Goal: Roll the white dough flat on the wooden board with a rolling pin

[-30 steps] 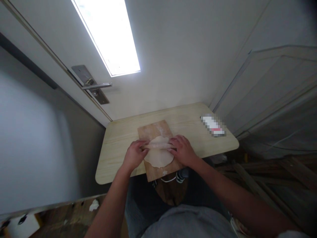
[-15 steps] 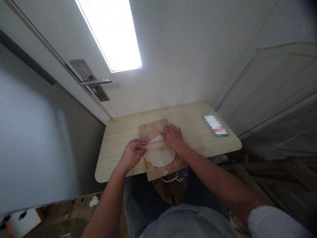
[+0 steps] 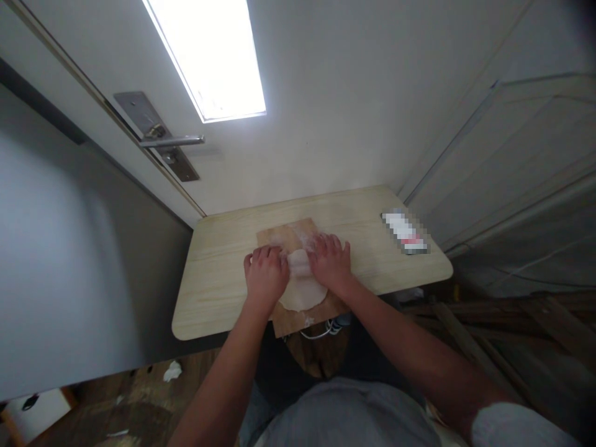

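A flattened sheet of pale dough (image 3: 305, 295) lies on a floured wooden board (image 3: 289, 321). Across its upper part runs a pale rolling pin (image 3: 299, 268), mostly covered by my hands and hard to tell from the dough. My left hand (image 3: 267, 273) is curled over the pin's left side, knuckles up. On the other side my right hand (image 3: 329, 261) presses down over the pin with bent fingers, at the dough's upper right edge. White flour marks the board beyond the fingers.
The board rests on a light wooden table (image 3: 212, 267) against a white door with a metal handle (image 3: 172, 141). A phone with a blurred screen (image 3: 404, 233) lies at the table's right. Below the front edge is a round wooden stool (image 3: 319, 354).
My left hand has gone from pinching at the dough's left edge to lying over the rolling pin. My right hand stays over the right side. The view has shifted slightly.
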`<act>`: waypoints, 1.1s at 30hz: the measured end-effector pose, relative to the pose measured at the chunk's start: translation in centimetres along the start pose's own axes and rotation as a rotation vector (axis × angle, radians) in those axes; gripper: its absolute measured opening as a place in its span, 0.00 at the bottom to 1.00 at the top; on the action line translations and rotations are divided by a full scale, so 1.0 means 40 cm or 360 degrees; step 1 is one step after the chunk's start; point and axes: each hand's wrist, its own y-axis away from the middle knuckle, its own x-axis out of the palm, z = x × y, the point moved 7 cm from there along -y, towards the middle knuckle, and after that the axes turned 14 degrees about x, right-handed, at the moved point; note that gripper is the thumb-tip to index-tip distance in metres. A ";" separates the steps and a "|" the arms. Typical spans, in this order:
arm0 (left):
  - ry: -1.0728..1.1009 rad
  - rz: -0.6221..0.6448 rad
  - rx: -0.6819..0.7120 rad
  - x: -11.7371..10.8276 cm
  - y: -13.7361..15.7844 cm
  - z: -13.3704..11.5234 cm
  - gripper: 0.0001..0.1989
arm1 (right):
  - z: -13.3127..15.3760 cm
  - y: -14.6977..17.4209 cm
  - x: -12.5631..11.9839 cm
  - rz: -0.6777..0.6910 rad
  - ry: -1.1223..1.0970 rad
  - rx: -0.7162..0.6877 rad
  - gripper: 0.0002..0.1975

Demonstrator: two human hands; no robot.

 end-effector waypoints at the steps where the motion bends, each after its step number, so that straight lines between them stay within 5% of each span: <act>1: -0.0035 0.0014 0.0001 0.005 -0.003 -0.007 0.15 | 0.000 0.005 -0.001 0.0004 0.0005 -0.0005 0.24; 10: -0.0096 0.0117 0.0011 0.055 0.017 -0.002 0.22 | 0.006 -0.001 0.002 0.0071 0.0048 -0.0063 0.25; 33: -0.0070 0.0125 0.0012 0.066 -0.099 0.048 0.19 | 0.038 -0.126 0.009 -0.0073 -0.0117 -0.0068 0.21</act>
